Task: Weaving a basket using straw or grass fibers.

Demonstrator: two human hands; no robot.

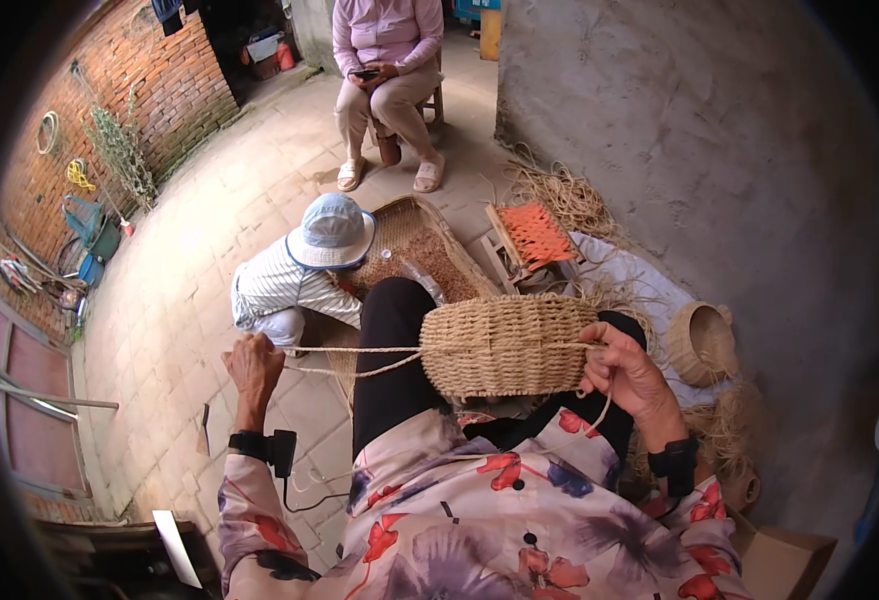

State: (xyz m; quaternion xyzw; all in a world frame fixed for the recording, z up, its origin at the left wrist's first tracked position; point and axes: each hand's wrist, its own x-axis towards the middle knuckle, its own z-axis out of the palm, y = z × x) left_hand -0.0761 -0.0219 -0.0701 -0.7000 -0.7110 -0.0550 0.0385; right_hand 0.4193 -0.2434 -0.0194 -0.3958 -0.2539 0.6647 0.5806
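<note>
Across my lap lies a woven straw basket (500, 352), tan and oval, with its ribbed side facing up. Out to its left, my left hand (255, 368) is closed in a fist on a thin straw cord (365, 350). Two strands of that cord stretch between the fist and the basket's left end. At the basket's right end, my right hand (625, 370) is closed, thumb and fingers pinching cord against or beside the weave. A loose cord tail hangs below the right hand over my patterned shirt. The right fingertips partly cover that end of the basket.
A child in a bucket hat (332, 232) crouches ahead-left by a large woven tray (470, 262) of small brown pieces. A small stool with an orange woven seat (535, 237), straw bundles (560, 195) and another basket (702, 343) are to the right. A person (388, 90) sits beyond.
</note>
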